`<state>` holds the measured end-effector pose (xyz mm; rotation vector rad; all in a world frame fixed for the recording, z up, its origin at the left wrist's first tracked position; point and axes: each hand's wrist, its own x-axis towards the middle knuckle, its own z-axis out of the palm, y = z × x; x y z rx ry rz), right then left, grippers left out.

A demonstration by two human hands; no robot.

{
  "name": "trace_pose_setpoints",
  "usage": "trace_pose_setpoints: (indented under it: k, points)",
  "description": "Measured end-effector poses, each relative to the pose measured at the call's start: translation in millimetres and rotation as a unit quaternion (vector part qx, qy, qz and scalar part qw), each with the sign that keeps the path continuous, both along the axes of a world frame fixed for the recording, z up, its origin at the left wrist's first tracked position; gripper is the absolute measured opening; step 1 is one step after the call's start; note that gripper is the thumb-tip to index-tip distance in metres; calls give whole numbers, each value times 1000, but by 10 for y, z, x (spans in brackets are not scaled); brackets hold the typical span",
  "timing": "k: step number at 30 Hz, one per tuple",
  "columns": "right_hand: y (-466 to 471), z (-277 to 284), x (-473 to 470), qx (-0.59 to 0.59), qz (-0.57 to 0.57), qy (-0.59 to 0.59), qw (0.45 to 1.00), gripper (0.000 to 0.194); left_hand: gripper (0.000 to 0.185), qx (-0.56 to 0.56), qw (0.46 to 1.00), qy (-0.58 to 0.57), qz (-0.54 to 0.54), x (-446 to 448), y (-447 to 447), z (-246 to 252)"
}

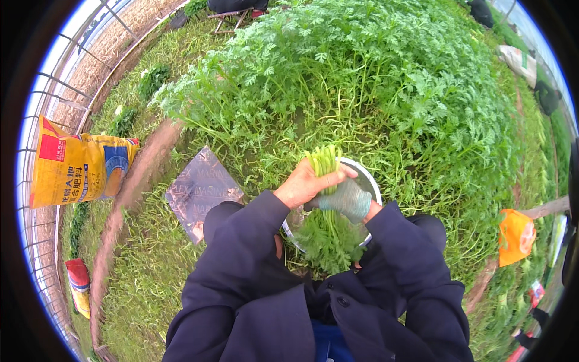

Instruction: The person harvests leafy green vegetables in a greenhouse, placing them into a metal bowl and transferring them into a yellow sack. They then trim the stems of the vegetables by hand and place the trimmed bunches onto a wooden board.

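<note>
A bunch of leafy greens with feathery leaves [332, 240] hangs leaves down over a round, white-rimmed basin [376, 181], its pale cut stems pointing away from me. My bare left hand [307, 182] is closed around the stems near their cut ends. Just below it, my right hand [347, 200], in a thin greyish-green glove, grips the same bunch. The two hands touch. The basin lies between my knees and is partly hidden by the hands and the bunch.
Uncut greens [362, 59] stand in a dense bed ahead. A dark printed board [203, 181] lies left of the basin. Further left are a yellow fertilizer sack [83, 167] and bundled greens [154, 81]. An orange bag [515, 237] is at right. A person [237, 5] sits on a stool at the top.
</note>
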<state>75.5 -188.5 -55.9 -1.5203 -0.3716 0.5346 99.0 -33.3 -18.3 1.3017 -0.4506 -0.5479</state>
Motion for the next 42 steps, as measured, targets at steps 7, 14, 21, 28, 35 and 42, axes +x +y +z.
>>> trace_pose_setpoints:
  k: [7, 14, 21, 28, 35, 42]
  points:
    - [-9, 38, -56, -125, -56, 6, 991, 46, 40, -114, 991, 70, 2, 137, 103, 10]
    - [-34, 49, 6, -84, -96, -46, 991, 43, 42, -16, 999, 23, -25, 129, 78, -52]
    - [85, 157, -45, -52, -118, -15, 992, 31, 42, -94, 992, 61, -57, 120, 124, -66]
    - [152, -28, -91, -93, -129, -72, 985, 38, 42, -86, 994, 35, -62, 130, 114, -133]
    - [195, -132, -131, -18, -166, -78, 983, 35, 27, -70, 996, 16, -48, 82, 106, -155]
    - [-16, 571, -10, -335, -67, -198, 919, 30, 31, -74, 996, -2, -40, 104, 244, -10]
